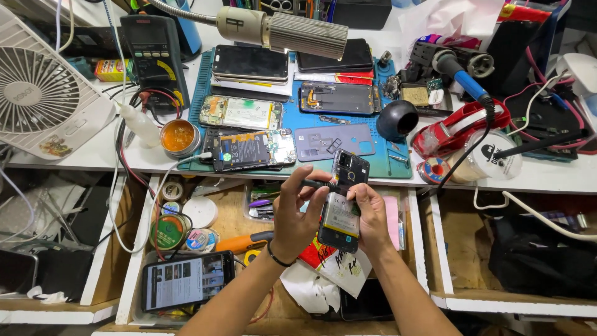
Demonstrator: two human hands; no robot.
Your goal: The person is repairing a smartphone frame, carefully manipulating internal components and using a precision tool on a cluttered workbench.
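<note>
Head view: both hands work above an open drawer, in front of a cluttered repair bench.
Far left of the hands: a white desk fan (43,93); nearer, a tin of amber flux (179,137) on the bench edge.
Below the left hand: a lit smartphone (186,281) lies flat in the drawer, well apart from the wrist.
Left hand (295,214): fingers curled shut around a thin black screwdriver (317,184), its tip reaching to the upper part of the opened phone.
Opened phone (342,208): back cover off, battery showing, held upright and slightly tilted between the two hands.
Right hand (372,218): closed on the phone's right edge, thumb across its middle.
Above the hands: a blue work mat (286,118) carrying several dismantled phones.
Up and right of the right hand: a blue-handled soldering iron (463,78).
</note>
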